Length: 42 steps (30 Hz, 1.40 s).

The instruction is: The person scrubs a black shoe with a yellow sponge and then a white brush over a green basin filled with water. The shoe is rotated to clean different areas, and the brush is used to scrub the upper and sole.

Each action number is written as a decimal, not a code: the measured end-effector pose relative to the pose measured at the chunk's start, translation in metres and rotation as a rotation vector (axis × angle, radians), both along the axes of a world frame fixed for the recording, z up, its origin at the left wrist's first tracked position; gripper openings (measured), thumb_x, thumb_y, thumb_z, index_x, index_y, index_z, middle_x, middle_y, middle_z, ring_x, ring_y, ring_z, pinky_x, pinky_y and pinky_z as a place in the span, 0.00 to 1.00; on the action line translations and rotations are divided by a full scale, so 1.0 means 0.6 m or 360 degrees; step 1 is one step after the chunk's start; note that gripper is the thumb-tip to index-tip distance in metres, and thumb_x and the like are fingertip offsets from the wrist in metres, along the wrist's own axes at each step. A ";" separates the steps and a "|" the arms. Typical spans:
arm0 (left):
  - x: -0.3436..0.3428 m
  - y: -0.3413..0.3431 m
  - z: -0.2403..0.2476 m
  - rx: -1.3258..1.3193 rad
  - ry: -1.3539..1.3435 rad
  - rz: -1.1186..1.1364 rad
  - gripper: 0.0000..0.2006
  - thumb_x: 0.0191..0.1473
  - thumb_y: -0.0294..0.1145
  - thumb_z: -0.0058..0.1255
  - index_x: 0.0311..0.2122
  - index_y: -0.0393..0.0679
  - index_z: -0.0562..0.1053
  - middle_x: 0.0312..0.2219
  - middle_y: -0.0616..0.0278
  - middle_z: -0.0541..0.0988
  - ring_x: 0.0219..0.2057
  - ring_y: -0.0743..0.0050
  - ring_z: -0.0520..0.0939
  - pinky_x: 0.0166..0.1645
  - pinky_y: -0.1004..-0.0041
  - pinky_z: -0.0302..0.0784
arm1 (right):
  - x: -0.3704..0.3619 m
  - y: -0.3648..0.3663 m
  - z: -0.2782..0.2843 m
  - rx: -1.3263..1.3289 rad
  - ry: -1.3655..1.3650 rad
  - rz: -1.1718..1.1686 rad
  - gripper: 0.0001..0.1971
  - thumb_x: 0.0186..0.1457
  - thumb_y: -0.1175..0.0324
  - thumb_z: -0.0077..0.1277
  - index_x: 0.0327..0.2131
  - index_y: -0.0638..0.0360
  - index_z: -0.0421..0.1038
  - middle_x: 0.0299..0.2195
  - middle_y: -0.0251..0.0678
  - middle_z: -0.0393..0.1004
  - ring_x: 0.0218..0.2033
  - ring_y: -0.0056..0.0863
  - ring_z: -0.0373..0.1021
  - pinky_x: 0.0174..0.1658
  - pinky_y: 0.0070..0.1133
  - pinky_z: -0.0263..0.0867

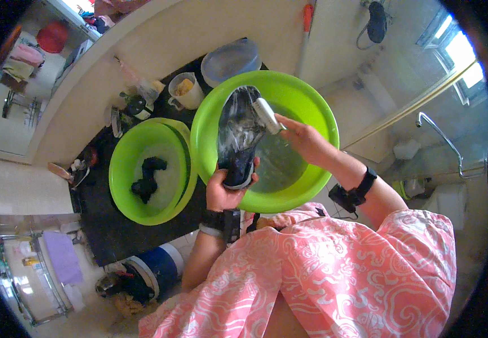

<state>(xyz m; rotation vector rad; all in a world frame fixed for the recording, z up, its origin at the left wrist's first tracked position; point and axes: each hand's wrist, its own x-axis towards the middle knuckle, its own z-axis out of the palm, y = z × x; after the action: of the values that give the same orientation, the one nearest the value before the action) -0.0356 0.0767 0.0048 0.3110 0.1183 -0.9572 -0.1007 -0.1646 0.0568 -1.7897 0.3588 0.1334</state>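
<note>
A dark shoe (236, 132), wet and streaked with white suds, is held over a large green basin (323, 101). My left hand (226, 190) grips its near end from below, fingers wrapped around it. In my right hand (306, 141) is a white scrubbing brush (265, 115), its head against the shoe's right side near the far end. Cloudy water (280, 160) lies in the basin beneath. To the left, a second green basin (121, 191) holds a dark, crumpled wet item (149, 179), whose kind I cannot make out.
Both basins stand on a black counter (100, 228). Behind them are a white mug (186, 93), a clear plastic tub (231, 61) and a dark bottle (137, 106). A blue-and-white bin (162, 267) stands below left. A glass panel (407, 107) rises to the right.
</note>
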 end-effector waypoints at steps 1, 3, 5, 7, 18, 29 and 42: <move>0.000 0.001 0.001 0.0095 -0.0121 -0.0018 0.27 0.55 0.36 0.39 0.59 0.39 0.60 0.53 0.44 0.69 0.52 0.43 0.72 0.47 0.50 0.75 | -0.006 0.014 -0.002 -0.0118 -0.0175 -0.0011 0.24 0.63 0.76 0.38 0.62 0.46 0.58 0.47 0.36 0.73 0.39 0.26 0.70 0.40 0.23 0.67; 0.000 0.002 0.005 0.0149 -0.0156 -0.0053 0.27 0.54 0.35 0.39 0.60 0.40 0.60 0.54 0.44 0.69 0.52 0.43 0.72 0.47 0.50 0.75 | -0.011 0.032 -0.005 -0.0537 -0.0488 0.0082 0.23 0.62 0.72 0.42 0.61 0.47 0.60 0.42 0.42 0.76 0.38 0.33 0.73 0.42 0.29 0.67; -0.001 0.003 0.009 0.0065 -0.0046 -0.0081 0.29 0.51 0.28 0.40 0.61 0.45 0.57 0.55 0.43 0.67 0.54 0.38 0.71 0.48 0.48 0.75 | 0.000 0.030 -0.005 -0.0748 -0.0510 0.0188 0.22 0.62 0.67 0.44 0.60 0.46 0.61 0.39 0.46 0.77 0.38 0.41 0.74 0.43 0.33 0.67; -0.003 0.002 0.012 0.0064 -0.0185 -0.0088 0.29 0.51 0.28 0.40 0.61 0.46 0.57 0.55 0.44 0.67 0.53 0.38 0.71 0.47 0.48 0.76 | 0.030 0.006 -0.006 -0.0944 0.0015 0.0201 0.21 0.63 0.52 0.40 0.56 0.46 0.64 0.36 0.50 0.77 0.37 0.49 0.74 0.41 0.36 0.68; -0.003 -0.004 0.007 0.0214 -0.0416 -0.0012 0.27 0.56 0.39 0.39 0.58 0.36 0.62 0.53 0.45 0.70 0.51 0.46 0.74 0.47 0.54 0.76 | -0.003 0.010 0.036 -0.1144 0.0160 0.0487 0.23 0.62 0.45 0.37 0.56 0.38 0.63 0.35 0.48 0.77 0.38 0.46 0.74 0.39 0.38 0.69; -0.005 0.000 0.012 0.0018 -0.0118 -0.0101 0.29 0.51 0.29 0.38 0.61 0.48 0.57 0.55 0.41 0.67 0.52 0.39 0.72 0.46 0.48 0.77 | 0.074 -0.043 -0.002 -0.1028 0.0126 0.0210 0.21 0.64 0.50 0.35 0.58 0.36 0.61 0.36 0.45 0.76 0.36 0.45 0.74 0.38 0.33 0.69; -0.011 -0.007 0.006 0.0200 -0.0334 -0.0143 0.34 0.45 0.28 0.44 0.62 0.51 0.56 0.54 0.44 0.68 0.51 0.37 0.73 0.44 0.50 0.79 | 0.082 -0.045 -0.006 -0.0796 0.0316 0.0022 0.26 0.60 0.39 0.34 0.52 0.42 0.68 0.36 0.48 0.77 0.37 0.45 0.74 0.41 0.37 0.68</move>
<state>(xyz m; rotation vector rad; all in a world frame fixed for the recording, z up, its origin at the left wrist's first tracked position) -0.0420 0.0728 0.0084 0.5342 -0.0278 -1.0019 -0.0517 -0.1918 0.0530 -2.2801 0.5580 0.2491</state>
